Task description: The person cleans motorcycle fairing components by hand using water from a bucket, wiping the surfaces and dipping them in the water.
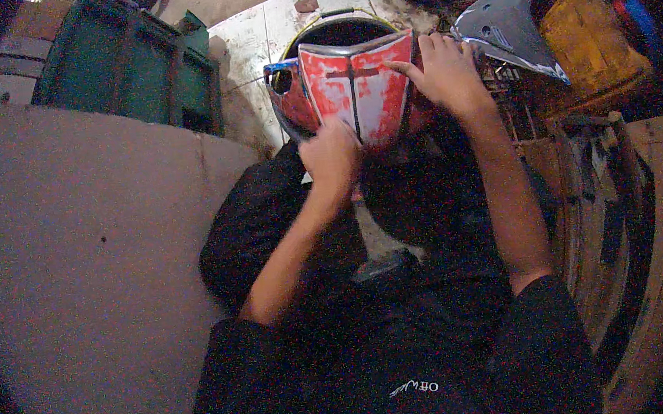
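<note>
1. Locate the workpiece: a red and pale, worn, shield-shaped plastic fairing panel [357,90] with a dark cross-shaped slot down its centre. It stands tilted in front of you, above your lap, its upper edge against a dark round tub [340,31] on the pale floor.
2. Check your left hand [331,153]. It sits at the panel's lower edge with the fingers curled shut. Whether they pinch the panel rim or a small tool cannot be told from this view.
3. Check your right hand [446,71]. It rests on the panel's upper right corner, fingers pressed flat on the face and edge, steadying it.
4. Judge the step in hand: surface work on the panel, probably rubbing down or stripping the red paint, which is patchy already.
5. For the next move, keep the right-hand grip firm so the panel does not rock, and work the lower edge in short strokes.
6. Note a grey pointed fairing piece [513,29] lying near your right hand, beside a yellow container [589,42].
</note>
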`<state>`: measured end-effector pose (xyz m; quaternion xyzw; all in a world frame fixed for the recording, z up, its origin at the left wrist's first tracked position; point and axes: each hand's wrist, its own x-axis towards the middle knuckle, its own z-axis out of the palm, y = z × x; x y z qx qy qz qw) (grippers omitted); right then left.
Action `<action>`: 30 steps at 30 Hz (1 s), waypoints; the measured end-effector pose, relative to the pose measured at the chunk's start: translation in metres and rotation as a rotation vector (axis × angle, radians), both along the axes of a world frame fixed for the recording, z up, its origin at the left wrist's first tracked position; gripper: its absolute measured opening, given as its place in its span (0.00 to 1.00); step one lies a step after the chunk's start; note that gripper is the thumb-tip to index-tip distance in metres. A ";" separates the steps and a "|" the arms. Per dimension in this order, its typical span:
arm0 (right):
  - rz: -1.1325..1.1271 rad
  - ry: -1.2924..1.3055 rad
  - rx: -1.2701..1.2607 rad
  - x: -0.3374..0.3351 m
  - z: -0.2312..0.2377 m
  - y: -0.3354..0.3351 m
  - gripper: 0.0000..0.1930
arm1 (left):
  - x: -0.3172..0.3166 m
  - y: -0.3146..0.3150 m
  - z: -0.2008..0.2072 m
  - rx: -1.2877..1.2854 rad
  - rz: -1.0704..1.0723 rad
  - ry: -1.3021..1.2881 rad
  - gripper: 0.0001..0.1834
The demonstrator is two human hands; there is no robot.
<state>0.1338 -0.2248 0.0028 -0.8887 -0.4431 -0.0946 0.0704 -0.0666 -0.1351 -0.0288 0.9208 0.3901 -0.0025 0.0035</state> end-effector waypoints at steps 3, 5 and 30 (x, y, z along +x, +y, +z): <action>0.020 0.053 -0.035 -0.006 0.012 0.003 0.39 | 0.003 0.034 -0.005 0.057 0.190 -0.070 0.08; 0.008 0.115 -0.092 -0.006 0.019 0.001 0.39 | -0.004 0.018 -0.010 -0.047 0.097 -0.026 0.14; 0.050 0.084 -0.086 -0.002 0.016 0.006 0.38 | -0.002 0.044 -0.001 -0.074 0.226 -0.102 0.14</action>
